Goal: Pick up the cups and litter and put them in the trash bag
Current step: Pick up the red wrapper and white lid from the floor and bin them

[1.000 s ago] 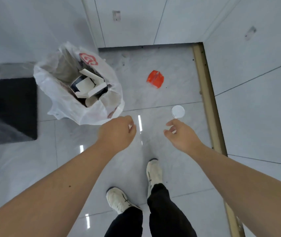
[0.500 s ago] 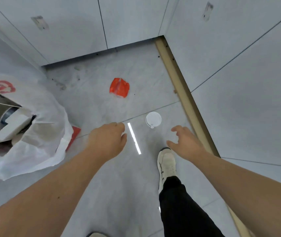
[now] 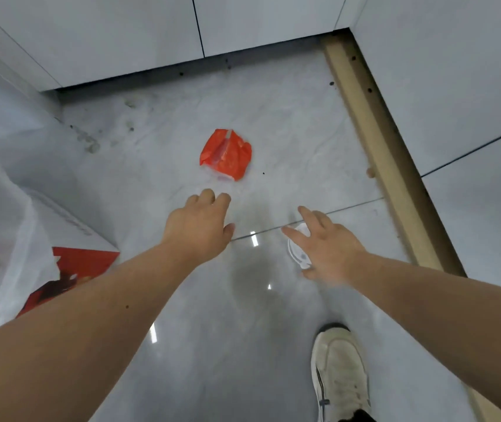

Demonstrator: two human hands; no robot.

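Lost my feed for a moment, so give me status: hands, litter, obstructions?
Both hands empty, fingers spread. Right hand over white lid; left hand short of red wrapper. Trash bag at left. Floor path clear.

Lid (image 3: 296, 251), frame centre-right: mostly hidden under right hand (image 3: 328, 251), blurred. Trash bag (image 3: 2, 226), left edge: cut off. Shoe (image 3: 339, 376), bottom edge: cut off.

Crumpled red wrapper (image 3: 225, 154) on floor, white lid (image 3: 296, 249) nearby — flat, half-hidden
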